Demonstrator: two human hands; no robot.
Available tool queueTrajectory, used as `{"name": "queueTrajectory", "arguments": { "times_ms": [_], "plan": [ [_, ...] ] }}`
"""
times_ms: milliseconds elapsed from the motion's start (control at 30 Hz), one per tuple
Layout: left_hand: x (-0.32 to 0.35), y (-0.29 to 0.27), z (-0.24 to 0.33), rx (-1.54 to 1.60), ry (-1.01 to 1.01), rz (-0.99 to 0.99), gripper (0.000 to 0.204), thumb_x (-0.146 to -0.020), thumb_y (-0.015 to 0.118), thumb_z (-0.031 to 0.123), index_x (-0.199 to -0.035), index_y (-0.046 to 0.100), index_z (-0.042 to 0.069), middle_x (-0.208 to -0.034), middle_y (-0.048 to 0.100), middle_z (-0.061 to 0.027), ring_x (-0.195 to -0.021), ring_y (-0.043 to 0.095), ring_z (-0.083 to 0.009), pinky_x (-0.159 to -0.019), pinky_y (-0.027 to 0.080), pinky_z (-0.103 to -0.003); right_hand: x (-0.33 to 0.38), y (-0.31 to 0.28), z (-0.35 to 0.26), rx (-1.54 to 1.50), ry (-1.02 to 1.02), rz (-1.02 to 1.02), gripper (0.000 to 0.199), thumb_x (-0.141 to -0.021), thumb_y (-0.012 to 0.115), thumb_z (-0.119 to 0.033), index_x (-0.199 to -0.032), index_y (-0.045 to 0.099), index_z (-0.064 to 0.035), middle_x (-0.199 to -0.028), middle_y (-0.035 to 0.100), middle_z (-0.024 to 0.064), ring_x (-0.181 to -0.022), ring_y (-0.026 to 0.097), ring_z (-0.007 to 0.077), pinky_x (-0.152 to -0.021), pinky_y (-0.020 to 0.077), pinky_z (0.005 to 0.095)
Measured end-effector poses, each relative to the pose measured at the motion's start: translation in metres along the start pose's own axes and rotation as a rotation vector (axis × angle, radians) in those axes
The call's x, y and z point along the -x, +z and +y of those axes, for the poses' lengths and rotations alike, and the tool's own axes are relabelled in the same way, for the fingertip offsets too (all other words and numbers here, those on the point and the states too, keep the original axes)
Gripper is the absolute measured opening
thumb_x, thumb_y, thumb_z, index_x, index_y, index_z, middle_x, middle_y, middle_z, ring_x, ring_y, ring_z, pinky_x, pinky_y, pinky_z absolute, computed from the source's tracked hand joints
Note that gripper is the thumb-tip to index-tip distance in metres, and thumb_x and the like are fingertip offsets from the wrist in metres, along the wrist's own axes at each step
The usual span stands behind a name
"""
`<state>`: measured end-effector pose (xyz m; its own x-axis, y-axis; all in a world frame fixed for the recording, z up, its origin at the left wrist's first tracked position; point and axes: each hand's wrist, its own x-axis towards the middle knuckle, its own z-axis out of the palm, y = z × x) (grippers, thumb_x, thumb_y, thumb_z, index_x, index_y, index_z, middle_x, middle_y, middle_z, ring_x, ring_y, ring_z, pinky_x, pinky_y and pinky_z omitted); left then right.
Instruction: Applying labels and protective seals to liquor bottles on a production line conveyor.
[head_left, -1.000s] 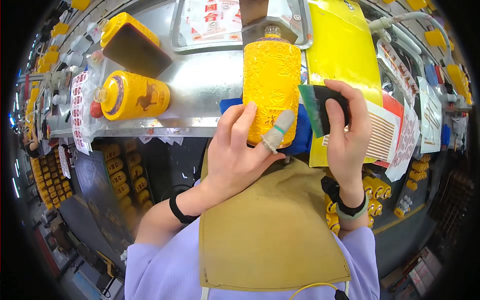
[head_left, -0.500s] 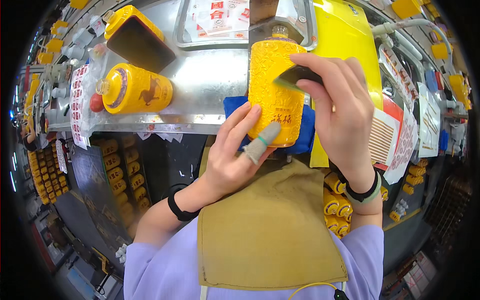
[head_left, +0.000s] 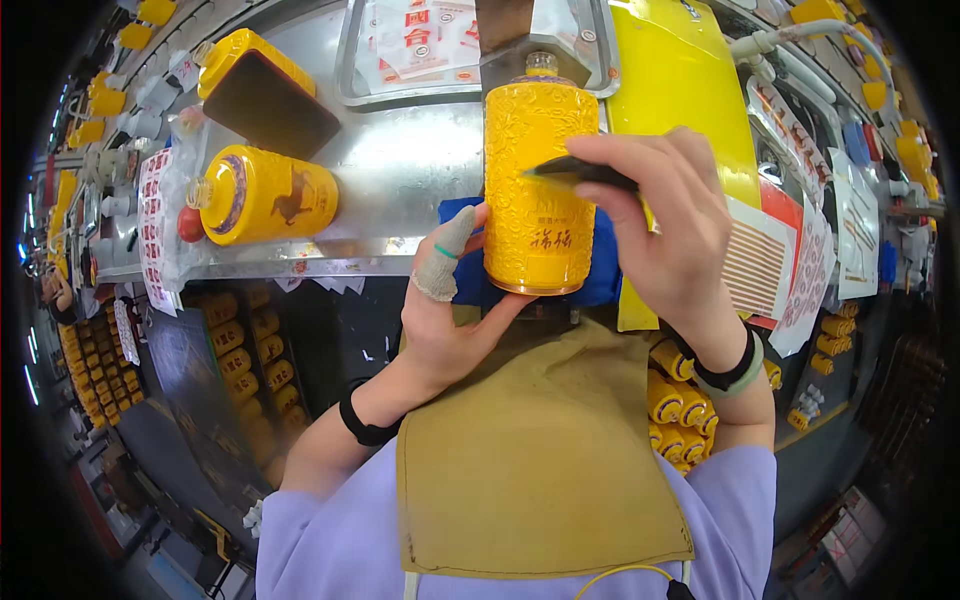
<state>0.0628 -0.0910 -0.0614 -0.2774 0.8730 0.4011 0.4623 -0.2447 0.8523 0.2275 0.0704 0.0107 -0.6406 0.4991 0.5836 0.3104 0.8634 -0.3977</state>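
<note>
A yellow bottle (head_left: 515, 215) with raised patterns, dark red lettering and a clear glass neck lies over a blue cloth (head_left: 606, 255), neck pointing away from me. My left hand (head_left: 440, 335) grips its lower left side: the thumb reaches its base, while some fingers are hidden behind it. A grey finger cot with a green band covers one finger. In my right hand (head_left: 675, 220), between thumb and fingers, is a thin dark flat piece like a scraper (head_left: 590, 172). Its blurred tip is at the bottle's upper front; whether it touches I cannot tell.
On the metal bench (head_left: 390, 190) to the left lie a yellow bottle with a horse picture (head_left: 285, 195) and another yellow bottle (head_left: 235, 60) partly under a dark slab (head_left: 270, 105). Behind is a metal tray (head_left: 352, 60) with printed sheets. Striped sheets (head_left: 757, 262) lie right.
My left hand has shifted from the bottle's front to its left side and base, its covered finger lifting off. The dark piece has tilted and moved slightly left with my right hand.
</note>
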Motion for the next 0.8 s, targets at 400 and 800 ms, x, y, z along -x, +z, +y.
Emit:
{"name": "queueTrajectory", "arguments": {
  "times_ms": [400, 800],
  "plan": [
    [0.0, 0.0, -0.001, -0.041, 0.007, 0.002, 0.094, -0.071, 0.092, 0.006, -0.148, 0.04, -0.005, -0.135, 0.058, -0.0191, -0.118, 0.064, -0.028, -0.1, 0.052, -0.038, 0.042, 0.006, 0.011, -0.127, 0.381, 0.116, 0.027, -0.08, 0.076, 0.001, -0.106, 0.072, -0.0054, -0.098, 0.073, 0.0068, -0.079, 0.06, 0.0266, -0.073, 0.0459, 0.036],
    [-0.011, -0.016, 0.001, 0.219, -0.175, -0.012, 0.122, -0.082, 0.021, 0.095, -0.155, 0.027, -0.002, -0.146, 0.048, -0.0248, -0.137, 0.049, -0.0333, -0.112, 0.039, -0.046, -0.023, 0.005, -0.008, 0.278, -0.165, 0.048, 0.029, -0.076, 0.071, -0.014, -0.105, 0.07, -0.0113, -0.09, 0.067, -0.0003, -0.075, 0.059, 0.0169, -0.069, 0.0399, 0.0337]
  ]
}}
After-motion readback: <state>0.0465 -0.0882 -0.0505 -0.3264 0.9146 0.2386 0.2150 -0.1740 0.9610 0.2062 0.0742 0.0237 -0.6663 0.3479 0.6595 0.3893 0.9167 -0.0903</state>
